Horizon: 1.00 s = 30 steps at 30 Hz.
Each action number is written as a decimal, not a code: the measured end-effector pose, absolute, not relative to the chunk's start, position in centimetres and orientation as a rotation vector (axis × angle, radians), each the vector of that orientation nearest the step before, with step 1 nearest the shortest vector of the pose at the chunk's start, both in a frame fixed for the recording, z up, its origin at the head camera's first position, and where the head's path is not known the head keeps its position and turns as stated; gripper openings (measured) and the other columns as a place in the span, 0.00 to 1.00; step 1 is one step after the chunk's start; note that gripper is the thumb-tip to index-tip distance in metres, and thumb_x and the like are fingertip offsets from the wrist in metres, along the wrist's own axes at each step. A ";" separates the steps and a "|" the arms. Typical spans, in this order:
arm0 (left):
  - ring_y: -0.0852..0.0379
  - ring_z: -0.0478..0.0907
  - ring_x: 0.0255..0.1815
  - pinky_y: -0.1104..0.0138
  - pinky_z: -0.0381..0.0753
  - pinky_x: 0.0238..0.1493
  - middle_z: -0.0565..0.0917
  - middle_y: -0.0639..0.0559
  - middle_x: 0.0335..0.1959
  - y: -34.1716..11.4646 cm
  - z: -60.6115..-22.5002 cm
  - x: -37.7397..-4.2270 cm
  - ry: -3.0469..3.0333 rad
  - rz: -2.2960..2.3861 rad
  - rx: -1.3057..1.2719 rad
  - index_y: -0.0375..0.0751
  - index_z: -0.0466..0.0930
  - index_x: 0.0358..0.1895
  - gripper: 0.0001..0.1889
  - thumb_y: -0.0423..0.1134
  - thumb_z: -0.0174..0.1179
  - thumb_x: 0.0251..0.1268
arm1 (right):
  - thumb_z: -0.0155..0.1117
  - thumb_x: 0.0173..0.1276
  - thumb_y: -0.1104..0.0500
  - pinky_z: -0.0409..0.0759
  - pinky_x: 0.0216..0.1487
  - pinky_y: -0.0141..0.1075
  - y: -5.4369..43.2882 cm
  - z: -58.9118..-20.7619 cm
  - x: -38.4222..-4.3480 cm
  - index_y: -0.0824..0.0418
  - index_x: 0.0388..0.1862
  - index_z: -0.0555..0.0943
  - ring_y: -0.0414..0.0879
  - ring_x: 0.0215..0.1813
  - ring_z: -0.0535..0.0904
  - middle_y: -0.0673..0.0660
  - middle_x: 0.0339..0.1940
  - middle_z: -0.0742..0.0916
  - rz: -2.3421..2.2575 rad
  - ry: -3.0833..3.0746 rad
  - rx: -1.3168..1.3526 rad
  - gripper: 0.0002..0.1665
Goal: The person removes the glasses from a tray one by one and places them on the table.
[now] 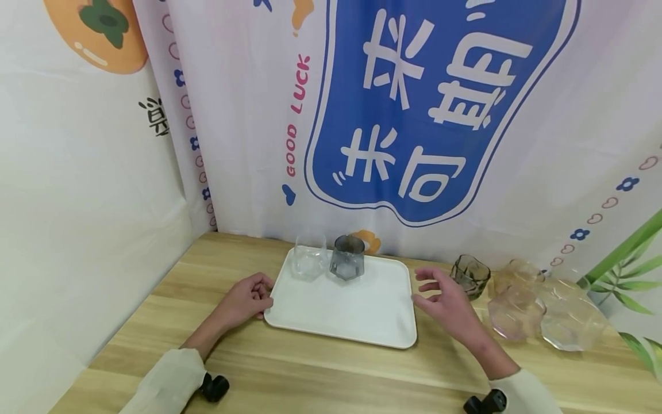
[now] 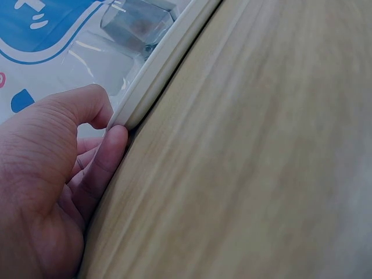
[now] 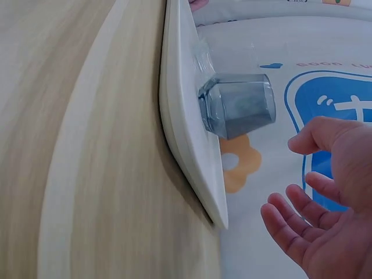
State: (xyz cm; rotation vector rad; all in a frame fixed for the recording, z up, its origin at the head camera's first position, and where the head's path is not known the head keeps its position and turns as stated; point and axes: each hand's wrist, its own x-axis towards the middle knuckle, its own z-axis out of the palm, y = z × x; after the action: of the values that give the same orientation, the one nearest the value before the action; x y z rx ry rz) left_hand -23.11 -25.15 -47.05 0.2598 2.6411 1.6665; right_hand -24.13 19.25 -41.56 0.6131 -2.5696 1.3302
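A white rectangular tray (image 1: 341,310) lies on the wooden table. At its back left stand a clear glass (image 1: 309,263) and, just right of it, a grey tinted glass (image 1: 347,259), both upright. My left hand (image 1: 248,299) pinches the tray's left edge; in the left wrist view, the thumb and a finger of that hand (image 2: 52,168) meet at the rim. Beside the right edge is my right hand (image 1: 447,302), its fingers loosely bent and holding nothing. The right wrist view shows a gap between this hand (image 3: 331,203) and the tray (image 3: 195,139).
Right of my right hand stands a dark tinted glass (image 1: 469,277). Several amber, pinkish and clear glasses (image 1: 517,310) crowd the table's right side. A printed curtain (image 1: 248,144) hangs behind the table, and green leaves (image 1: 628,279) show at the far right.
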 end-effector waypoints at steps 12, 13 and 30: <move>0.55 0.76 0.26 0.65 0.84 0.25 0.76 0.47 0.30 -25.2 -47.2 -23.1 2.638 1.665 0.260 0.29 0.75 0.52 0.16 0.26 0.64 0.61 | 0.74 0.64 0.66 0.85 0.48 0.40 15.7 -42.5 -25.8 0.63 0.63 0.77 0.57 0.51 0.84 0.65 0.55 0.83 1.401 -2.589 0.574 0.28; 0.54 0.76 0.26 0.65 0.84 0.25 0.76 0.47 0.30 -25.2 -47.1 -23.0 2.638 1.664 0.260 0.29 0.75 0.52 0.17 0.26 0.64 0.61 | 0.74 0.64 0.66 0.85 0.48 0.41 15.4 -42.6 -25.9 0.63 0.63 0.77 0.57 0.51 0.84 0.65 0.56 0.83 1.401 -2.595 0.569 0.28; 0.55 0.75 0.25 0.65 0.83 0.24 0.76 0.48 0.30 -25.3 -47.3 -23.1 2.633 1.667 0.262 0.28 0.75 0.52 0.16 0.26 0.64 0.61 | 0.74 0.65 0.62 0.84 0.55 0.50 10.5 -42.0 -28.1 0.64 0.70 0.73 0.57 0.58 0.81 0.64 0.65 0.80 1.497 -2.620 0.560 0.35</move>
State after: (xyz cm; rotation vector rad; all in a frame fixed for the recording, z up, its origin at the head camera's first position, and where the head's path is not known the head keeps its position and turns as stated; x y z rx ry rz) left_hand -23.13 -25.32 -47.30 0.2617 2.6332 1.6673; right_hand -28.08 10.47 -42.02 0.5597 -2.6196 1.4973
